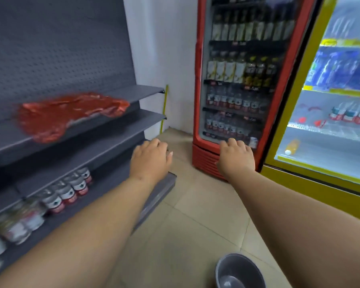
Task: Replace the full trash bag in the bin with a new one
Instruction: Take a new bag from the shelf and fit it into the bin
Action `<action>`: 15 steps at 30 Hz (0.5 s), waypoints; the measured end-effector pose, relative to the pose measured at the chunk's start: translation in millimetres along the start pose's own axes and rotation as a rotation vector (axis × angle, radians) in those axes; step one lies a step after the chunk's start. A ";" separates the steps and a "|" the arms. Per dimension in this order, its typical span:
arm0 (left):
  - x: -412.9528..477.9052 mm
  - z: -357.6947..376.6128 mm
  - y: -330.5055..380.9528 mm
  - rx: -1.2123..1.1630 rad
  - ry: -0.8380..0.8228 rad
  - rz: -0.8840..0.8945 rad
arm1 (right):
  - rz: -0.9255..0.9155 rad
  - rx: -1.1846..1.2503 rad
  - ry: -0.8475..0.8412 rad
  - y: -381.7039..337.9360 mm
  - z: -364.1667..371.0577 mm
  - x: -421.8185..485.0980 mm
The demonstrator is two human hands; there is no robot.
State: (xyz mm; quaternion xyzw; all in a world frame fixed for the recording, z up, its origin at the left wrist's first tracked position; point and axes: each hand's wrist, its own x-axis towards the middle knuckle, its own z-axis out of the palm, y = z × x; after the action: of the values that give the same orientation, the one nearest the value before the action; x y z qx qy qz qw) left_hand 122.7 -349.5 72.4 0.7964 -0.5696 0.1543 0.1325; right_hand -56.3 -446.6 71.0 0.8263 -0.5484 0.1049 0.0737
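A grey round bin (240, 271) stands on the tiled floor at the bottom of the view, with no bag visible inside it. A red plastic bag (69, 115) lies crumpled on a dark grey shelf at the left, blurred. My left hand (151, 159) and my right hand (236, 156) are both stretched forward, palms down, fingers loosely curled, holding nothing. Both hands hang well above and beyond the bin, and to the right of the red bag.
The grey shelving unit (104, 146) on the left carries a row of bottles (67, 194) on its low shelf. A red drinks fridge (243, 80) and a yellow fridge (330, 121) stand ahead and to the right. Beige floor tiles (195, 215) run between them.
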 end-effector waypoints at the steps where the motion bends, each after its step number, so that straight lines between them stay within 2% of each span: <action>1: -4.6 -8.7 -13.8 0.015 0.011 -0.033 | -0.043 0.013 0.013 -16.1 -5.4 2.7; 7: -36.6 -52.6 -98.2 0.091 0.064 -0.227 | -0.273 0.072 0.069 -110.8 -27.2 13.1; 15: -67.9 -88.8 -213.2 0.238 0.087 -0.422 | -0.485 0.087 0.042 -247.6 -44.1 25.3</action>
State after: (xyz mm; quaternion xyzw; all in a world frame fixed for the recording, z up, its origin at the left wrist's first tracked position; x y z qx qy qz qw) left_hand 295.8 -188.9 119.4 0.9004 -0.3620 0.2233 0.0916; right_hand 177.4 -362.7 118.4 0.9337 -0.3276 0.1251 0.0723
